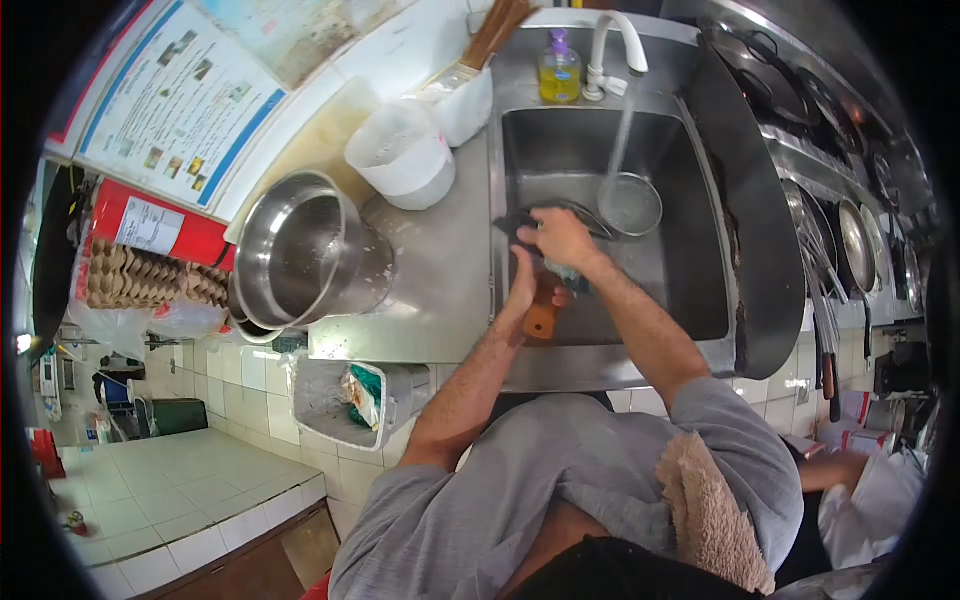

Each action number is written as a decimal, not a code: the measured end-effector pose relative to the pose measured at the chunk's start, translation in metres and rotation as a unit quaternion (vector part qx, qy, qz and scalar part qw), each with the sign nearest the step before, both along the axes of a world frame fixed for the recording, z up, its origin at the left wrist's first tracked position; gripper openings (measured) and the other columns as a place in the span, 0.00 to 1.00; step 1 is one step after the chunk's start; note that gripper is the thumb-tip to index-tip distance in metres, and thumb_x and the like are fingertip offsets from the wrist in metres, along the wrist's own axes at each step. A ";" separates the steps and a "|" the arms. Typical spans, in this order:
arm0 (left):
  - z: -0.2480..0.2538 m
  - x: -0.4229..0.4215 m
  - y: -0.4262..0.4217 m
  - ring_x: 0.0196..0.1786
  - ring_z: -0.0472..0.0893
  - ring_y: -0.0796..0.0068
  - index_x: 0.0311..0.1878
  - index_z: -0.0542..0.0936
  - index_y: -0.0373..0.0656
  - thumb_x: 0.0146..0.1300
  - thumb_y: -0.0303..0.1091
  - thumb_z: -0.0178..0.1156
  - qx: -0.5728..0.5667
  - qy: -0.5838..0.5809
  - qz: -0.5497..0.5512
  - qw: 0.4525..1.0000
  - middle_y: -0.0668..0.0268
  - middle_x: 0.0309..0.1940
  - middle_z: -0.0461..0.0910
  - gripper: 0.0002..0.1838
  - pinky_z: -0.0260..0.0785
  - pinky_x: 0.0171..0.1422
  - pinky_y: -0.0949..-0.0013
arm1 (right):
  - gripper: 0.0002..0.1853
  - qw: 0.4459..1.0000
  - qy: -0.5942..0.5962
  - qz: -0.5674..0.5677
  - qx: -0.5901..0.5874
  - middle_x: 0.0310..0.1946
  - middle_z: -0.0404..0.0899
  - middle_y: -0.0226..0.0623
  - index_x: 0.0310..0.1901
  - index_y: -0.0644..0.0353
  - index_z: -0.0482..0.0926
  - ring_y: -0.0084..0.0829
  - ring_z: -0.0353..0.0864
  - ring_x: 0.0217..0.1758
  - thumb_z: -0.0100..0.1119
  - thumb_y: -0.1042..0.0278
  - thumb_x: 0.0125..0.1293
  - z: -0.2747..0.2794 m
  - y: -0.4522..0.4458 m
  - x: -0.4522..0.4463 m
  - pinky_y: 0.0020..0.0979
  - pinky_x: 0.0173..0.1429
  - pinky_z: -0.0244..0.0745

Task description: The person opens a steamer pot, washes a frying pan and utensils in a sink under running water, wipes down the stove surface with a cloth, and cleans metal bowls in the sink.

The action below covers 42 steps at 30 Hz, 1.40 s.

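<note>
Over the sink's left side, my left hand (524, 286) is closed around a utensil with an orange-brown handle (541, 320), which has a hole near its end. Just above it, my right hand (562, 240) is closed on a dark, crumpled cloth-like piece (514, 222) against the utensil's upper part. The hands hide most of the utensil's head, so its kind is unclear. Some greenish material (563, 271) shows under my right wrist. A round strainer or bowl (632, 205) lies in the sink under water running from the white faucet (612, 45).
The metal sink (700, 340) has a soap bottle (559, 70) behind it. On the left counter stand a white tub (402, 155) and stacked steel pots (300, 250). A bin (400, 400) sits below; pans and utensils (825, 270) hang right. Another person's arm (832, 470) shows lower right.
</note>
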<state>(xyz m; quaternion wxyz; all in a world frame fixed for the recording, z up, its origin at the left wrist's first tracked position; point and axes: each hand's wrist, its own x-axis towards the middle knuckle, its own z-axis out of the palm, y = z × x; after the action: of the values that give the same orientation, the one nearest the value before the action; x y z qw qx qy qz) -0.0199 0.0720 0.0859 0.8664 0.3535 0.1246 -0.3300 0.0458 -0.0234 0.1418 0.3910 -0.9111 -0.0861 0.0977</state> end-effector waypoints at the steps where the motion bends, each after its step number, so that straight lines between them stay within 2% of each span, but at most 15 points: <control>1: -0.006 -0.001 0.004 0.20 0.66 0.79 0.39 0.68 0.40 0.50 0.77 0.25 -0.021 0.048 -0.013 0.999 0.66 0.24 0.67 0.44 0.59 0.19 0.78 | 0.19 0.998 -0.003 0.006 0.060 0.32 0.78 0.49 0.41 0.62 0.77 0.45 0.78 0.40 0.56 0.54 0.56 0.021 0.004 0.009 0.40 0.45 0.70; 7: 0.004 -0.014 0.012 0.18 0.67 0.78 0.37 0.67 0.40 0.61 0.64 0.42 -0.038 0.028 -0.067 0.997 0.67 0.19 0.66 0.31 0.63 0.24 0.78 | 0.27 0.917 -0.198 -0.040 0.345 0.37 0.79 0.48 0.43 0.69 0.75 0.31 0.77 0.39 0.57 0.49 0.55 0.152 0.120 0.077 0.31 0.46 0.69; 8: 0.011 -0.013 0.014 0.18 0.68 0.78 0.34 0.68 0.39 0.62 0.55 0.45 0.025 -0.010 -0.054 0.998 0.67 0.18 0.68 0.23 0.63 0.24 0.77 | 0.25 0.896 -0.260 -0.056 0.356 0.37 0.76 0.51 0.44 0.62 0.74 0.46 0.75 0.42 0.55 0.48 0.54 0.147 0.143 0.106 0.37 0.48 0.68; 11: 0.026 -0.001 0.020 0.19 0.71 0.77 0.25 0.72 0.39 0.59 0.32 0.47 0.078 -0.050 -0.038 0.995 0.65 0.16 0.71 0.10 0.64 0.24 0.76 | 0.25 0.919 -0.286 -0.131 0.239 0.44 0.71 0.50 0.48 0.57 0.73 0.48 0.71 0.47 0.56 0.47 0.53 0.133 0.155 0.126 0.38 0.52 0.68; 15: 0.023 0.041 0.023 0.21 0.72 0.75 0.21 0.72 0.38 0.56 0.29 0.49 0.087 -0.093 -0.124 0.984 0.65 0.17 0.71 0.10 0.64 0.25 0.75 | 0.19 0.952 -0.168 -0.036 0.255 0.35 0.77 0.42 0.43 0.61 0.76 0.35 0.76 0.38 0.62 0.60 0.50 0.058 0.074 0.147 0.34 0.44 0.72; 16: 0.023 0.054 0.017 0.23 0.72 0.76 0.26 0.71 0.36 0.54 0.25 0.50 0.057 -0.086 -0.125 0.987 0.63 0.21 0.72 0.04 0.66 0.26 0.76 | 0.10 0.942 -0.051 -0.071 0.323 0.27 0.76 0.32 0.36 0.61 0.76 0.26 0.74 0.26 0.61 0.66 0.54 0.044 0.045 0.150 0.26 0.30 0.71; 19: 0.020 0.108 -0.011 0.26 0.73 0.72 0.28 0.69 0.30 0.50 0.19 0.50 -0.073 0.056 -0.138 0.986 0.56 0.29 0.71 0.02 0.71 0.28 0.75 | 0.05 0.763 0.042 -0.288 0.577 0.27 0.75 0.36 0.35 0.63 0.74 0.30 0.76 0.26 0.52 0.76 0.56 0.018 -0.037 0.158 0.28 0.30 0.75; 21: 0.048 0.127 -0.033 0.28 0.75 0.67 0.26 0.69 0.28 0.50 0.19 0.50 -0.034 0.001 -0.125 0.992 0.52 0.32 0.70 0.03 0.74 0.31 0.72 | 0.07 0.740 0.019 -0.275 0.613 0.26 0.74 0.37 0.38 0.63 0.73 0.34 0.77 0.26 0.51 0.75 0.57 -0.002 -0.086 0.163 0.31 0.31 0.77; 23: 0.080 0.137 -0.055 0.29 0.75 0.65 0.27 0.70 0.28 0.48 0.20 0.51 -0.018 0.032 -0.077 0.996 0.52 0.30 0.71 0.03 0.75 0.33 0.71 | 0.09 0.839 0.001 -0.268 0.474 0.28 0.78 0.41 0.36 0.62 0.77 0.37 0.80 0.30 0.46 0.71 0.59 -0.029 -0.131 0.157 0.35 0.32 0.77; 24: 0.083 0.147 -0.064 0.29 0.76 0.64 0.26 0.70 0.30 0.48 0.21 0.52 -0.037 0.023 -0.069 0.997 0.53 0.27 0.71 0.03 0.76 0.35 0.69 | 0.11 0.932 -0.065 -0.240 0.264 0.31 0.79 0.43 0.36 0.61 0.77 0.40 0.80 0.33 0.46 0.69 0.58 -0.065 -0.158 0.159 0.37 0.35 0.76; 27: 0.091 0.178 -0.089 0.27 0.74 0.66 0.17 0.69 0.34 0.48 0.21 0.52 -0.043 -0.011 -0.084 0.995 0.58 0.20 0.71 0.07 0.74 0.35 0.69 | 0.16 0.980 -0.008 -0.083 -0.181 0.44 0.77 0.48 0.40 0.58 0.79 0.45 0.76 0.48 0.49 0.63 0.53 -0.162 -0.204 0.149 0.42 0.51 0.70; 29: 0.097 0.190 -0.105 0.26 0.73 0.66 0.16 0.68 0.35 0.48 0.21 0.52 -0.038 -0.019 -0.078 0.996 0.59 0.19 0.70 0.08 0.74 0.35 0.69 | 0.18 0.968 0.107 -0.040 -0.225 0.55 0.69 0.45 0.49 0.57 0.75 0.43 0.68 0.59 0.47 0.63 0.57 -0.180 -0.202 0.116 0.48 0.63 0.56; 33: 0.105 0.214 -0.136 0.26 0.73 0.66 0.17 0.68 0.36 0.51 0.23 0.50 0.033 -0.017 -0.031 0.999 0.60 0.20 0.69 0.09 0.73 0.36 0.69 | 0.20 0.919 0.198 0.075 -0.333 0.57 0.67 0.40 0.55 0.59 0.68 0.38 0.63 0.62 0.47 0.63 0.61 -0.154 -0.196 0.078 0.57 0.68 0.35; 36: 0.095 0.236 -0.149 0.29 0.73 0.66 0.24 0.70 0.34 0.57 0.27 0.49 0.008 0.002 0.012 1.000 0.59 0.24 0.71 0.08 0.74 0.36 0.68 | 0.18 0.939 0.048 0.026 -0.340 0.56 0.68 0.40 0.52 0.57 0.72 0.37 0.62 0.63 0.47 0.63 0.62 -0.208 -0.203 0.052 0.61 0.67 0.31; 42: 0.071 0.258 -0.170 0.32 0.71 0.64 0.32 0.69 0.33 0.60 0.29 0.46 -0.008 0.044 0.073 0.996 0.58 0.29 0.69 0.08 0.74 0.34 0.67 | 0.14 0.927 0.048 0.069 -0.365 0.52 0.72 0.39 0.44 0.55 0.78 0.36 0.66 0.60 0.48 0.62 0.61 -0.228 -0.220 0.024 0.61 0.66 0.27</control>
<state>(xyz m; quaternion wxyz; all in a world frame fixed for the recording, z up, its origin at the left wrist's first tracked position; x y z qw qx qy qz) 0.2380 -0.0982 0.1569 0.8845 0.3216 0.1854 -0.2824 0.0696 -0.2436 -0.0863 0.0274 -0.9768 -0.0883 0.1932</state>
